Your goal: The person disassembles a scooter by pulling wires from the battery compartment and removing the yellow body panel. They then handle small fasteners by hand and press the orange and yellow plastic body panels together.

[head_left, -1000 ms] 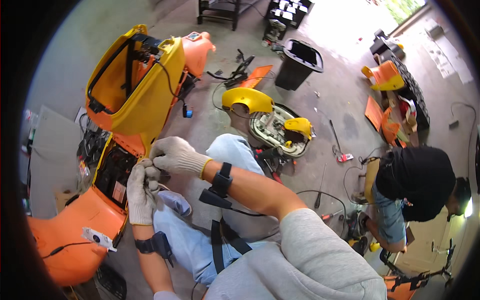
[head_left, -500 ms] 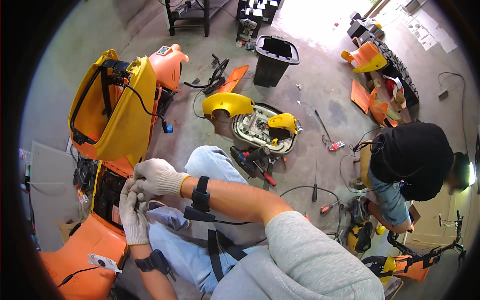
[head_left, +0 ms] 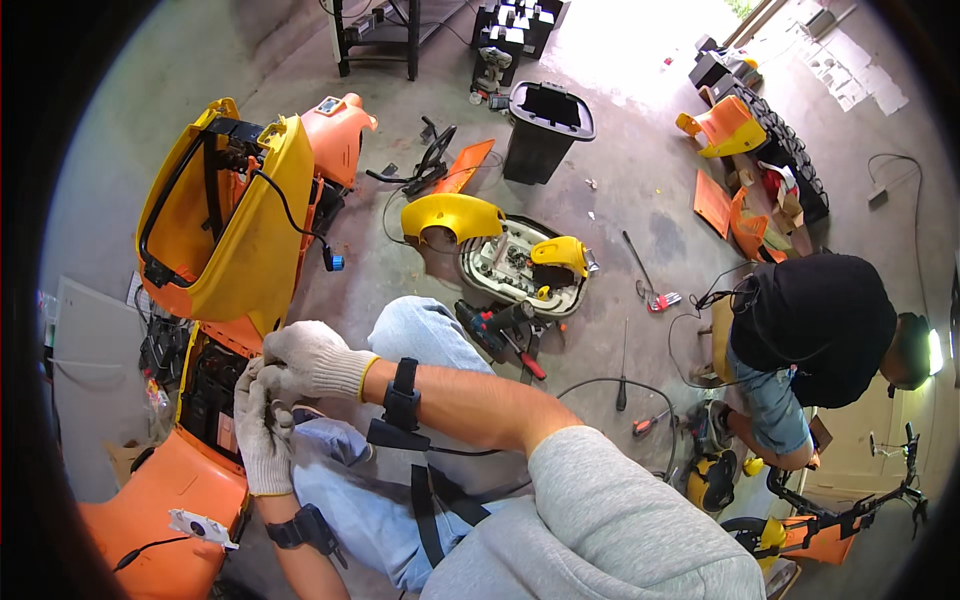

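Note:
My gloved left hand (head_left: 264, 435) and my gloved right hand (head_left: 310, 358) meet beside the open dark compartment (head_left: 210, 400) of an orange and yellow vehicle body. Both have their fingers bent and pressed together; whatever is between them is too hidden to make out. Just above stands a raised yellow shell (head_left: 260, 260) with a black frame and a dangling cable ending in a blue cap (head_left: 335, 262). The orange lower panel (head_left: 155, 500) lies left of my left hand, with a small white bracket (head_left: 200, 525) on it.
A crouching person (head_left: 810, 330) is at right, near a bike frame (head_left: 840, 520). On the floor are a white-rimmed tray (head_left: 510, 290) with yellow parts, a drill (head_left: 480, 325), several tools and cables. A black bin (head_left: 545, 145) and loose orange panels (head_left: 710, 205) stand or lie farther back.
Over the last second my hands have shifted slightly left and down in the view and stayed pressed together. The surrounding scene has shifted too, as the camera moved.

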`<act>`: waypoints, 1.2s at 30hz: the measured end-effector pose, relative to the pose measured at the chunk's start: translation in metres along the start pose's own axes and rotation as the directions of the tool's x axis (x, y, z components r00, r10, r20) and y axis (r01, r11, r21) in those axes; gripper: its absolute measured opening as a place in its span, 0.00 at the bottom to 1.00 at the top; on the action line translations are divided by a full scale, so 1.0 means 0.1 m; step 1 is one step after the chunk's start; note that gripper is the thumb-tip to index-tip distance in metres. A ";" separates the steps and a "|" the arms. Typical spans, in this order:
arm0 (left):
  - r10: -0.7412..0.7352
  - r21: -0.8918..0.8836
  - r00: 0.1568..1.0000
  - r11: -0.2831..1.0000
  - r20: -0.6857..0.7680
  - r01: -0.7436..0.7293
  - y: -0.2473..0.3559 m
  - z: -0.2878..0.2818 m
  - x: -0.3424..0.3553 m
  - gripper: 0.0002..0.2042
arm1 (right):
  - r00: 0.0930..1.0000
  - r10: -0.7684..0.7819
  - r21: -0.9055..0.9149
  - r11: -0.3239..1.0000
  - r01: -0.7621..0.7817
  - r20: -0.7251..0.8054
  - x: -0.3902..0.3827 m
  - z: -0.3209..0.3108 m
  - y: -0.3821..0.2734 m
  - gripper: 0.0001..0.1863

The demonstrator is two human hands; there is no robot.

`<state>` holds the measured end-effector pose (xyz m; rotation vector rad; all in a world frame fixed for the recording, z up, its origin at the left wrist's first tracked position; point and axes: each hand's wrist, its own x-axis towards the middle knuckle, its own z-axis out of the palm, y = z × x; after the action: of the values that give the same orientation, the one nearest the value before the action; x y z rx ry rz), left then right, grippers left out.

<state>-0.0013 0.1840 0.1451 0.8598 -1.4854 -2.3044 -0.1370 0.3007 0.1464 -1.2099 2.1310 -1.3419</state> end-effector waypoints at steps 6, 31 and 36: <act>-0.024 -0.159 0.994 0.987 -0.106 0.007 -0.08 0.00 0.05 0.12 | 0.997 -0.083 0.068 0.994 0.083 -0.003 -0.04 -0.03 -0.03 0.16; -0.067 -0.314 0.977 0.949 -0.203 0.000 -0.05 0.06 0.01 0.11 | 0.999 0.032 0.172 0.985 -0.029 -0.010 -0.11 -0.05 -0.15 0.19; -0.022 -0.295 0.997 0.955 -0.069 0.001 -0.05 0.01 0.00 0.12 | 0.999 -0.001 0.119 0.993 0.006 -0.037 -0.07 -0.03 -0.10 0.14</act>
<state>-0.0012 0.1875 0.1410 0.8557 -1.0711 -2.3947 -0.1306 0.3062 0.1553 -1.1508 2.0416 -1.4808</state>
